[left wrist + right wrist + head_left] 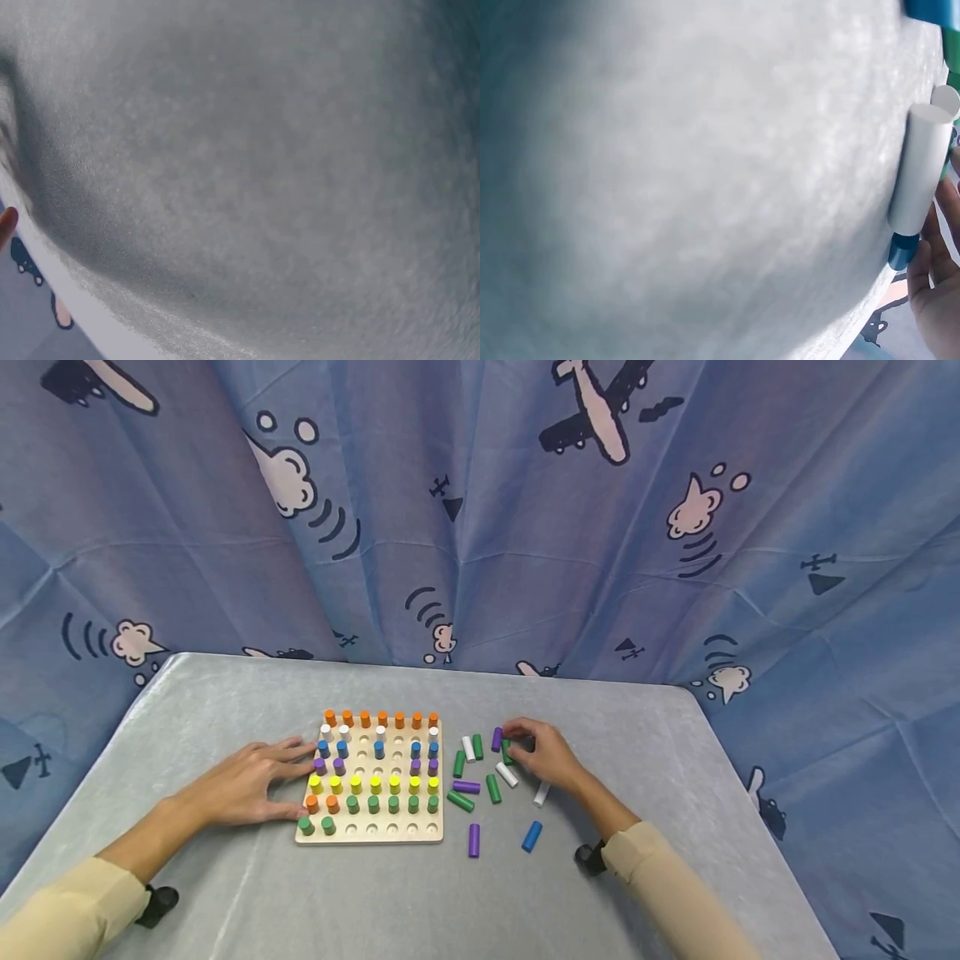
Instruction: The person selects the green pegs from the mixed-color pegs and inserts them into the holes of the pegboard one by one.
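A light wooden pegboard (367,835) holds rows of coloured pegs. My left hand (251,781) rests at its left edge, fingers spread, with the thumb by the front-left corner. Beside the board, my right hand (551,756) reaches over loose pegs with bent fingers. Its fingertips are at a green peg (507,753); whether they pinch it cannot be told. A purple peg (497,739) lies just left of those fingertips. The right wrist view shows a white peg (921,169) and a blue peg (903,253) near the thumb. Only a fingertip (7,223) shows in the left wrist view.
Several loose green, white and purple pegs lie right of the board. Nearer the front are a purple peg (474,841) and a blue peg (532,836). A grey cloth covers the table (360,902). Behind it hangs a blue printed curtain (495,568).
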{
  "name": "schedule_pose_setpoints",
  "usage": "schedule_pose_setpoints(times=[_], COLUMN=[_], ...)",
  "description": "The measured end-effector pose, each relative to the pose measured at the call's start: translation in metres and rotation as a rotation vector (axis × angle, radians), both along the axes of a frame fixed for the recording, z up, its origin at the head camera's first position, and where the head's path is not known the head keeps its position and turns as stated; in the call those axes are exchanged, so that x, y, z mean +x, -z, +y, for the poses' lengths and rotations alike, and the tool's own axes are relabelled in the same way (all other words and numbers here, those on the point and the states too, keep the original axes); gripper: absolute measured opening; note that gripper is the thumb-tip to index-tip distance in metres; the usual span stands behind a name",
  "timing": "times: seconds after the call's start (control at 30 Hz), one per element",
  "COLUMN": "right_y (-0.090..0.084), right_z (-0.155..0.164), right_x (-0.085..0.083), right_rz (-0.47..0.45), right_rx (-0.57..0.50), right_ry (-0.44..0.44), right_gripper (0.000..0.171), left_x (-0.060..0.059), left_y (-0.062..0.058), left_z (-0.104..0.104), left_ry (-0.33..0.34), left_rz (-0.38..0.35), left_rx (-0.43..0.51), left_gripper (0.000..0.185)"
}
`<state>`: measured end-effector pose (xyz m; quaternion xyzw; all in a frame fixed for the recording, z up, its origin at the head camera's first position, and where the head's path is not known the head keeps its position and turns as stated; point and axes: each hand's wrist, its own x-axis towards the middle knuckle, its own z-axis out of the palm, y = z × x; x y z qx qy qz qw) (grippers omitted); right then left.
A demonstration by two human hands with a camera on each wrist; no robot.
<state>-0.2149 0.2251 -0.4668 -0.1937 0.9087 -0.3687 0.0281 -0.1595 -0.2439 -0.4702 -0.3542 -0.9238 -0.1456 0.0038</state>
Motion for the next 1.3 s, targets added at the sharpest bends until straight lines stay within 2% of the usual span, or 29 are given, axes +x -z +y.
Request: schedule_pose_setpoints(times=[0.27, 0.67, 1.07, 1.3], right_y=[0.001, 0.001, -0.001, -0.001], right_z=[0.0, -0.002, -0.001, 0.0], right_x=[0.001, 0.006, 0.012, 0.015], right_rz=[-0.011, 0.002, 0.086, 0.135], right_rx=[0.008, 0.017, -0.077, -0.099], right_ry=[-0.014, 0.022, -0.008, -0.005], right_gripper=[0.03, 0.03, 0.024, 0.027], left_x=[0.0, 0.0, 0.0, -0.001], left_y=[0.002, 0.003, 0.004, 0.004], left_z=[0.0, 0.0, -0.001, -0.002], left_ry=[-0.003, 0.0, 0.006, 0.005], left_rz=[-0.003, 0.005, 0.007, 0.012], left_rx=[0.001, 0.005, 0.016, 0.013], left_gripper=[0.075, 0.075, 0.076, 0.076])
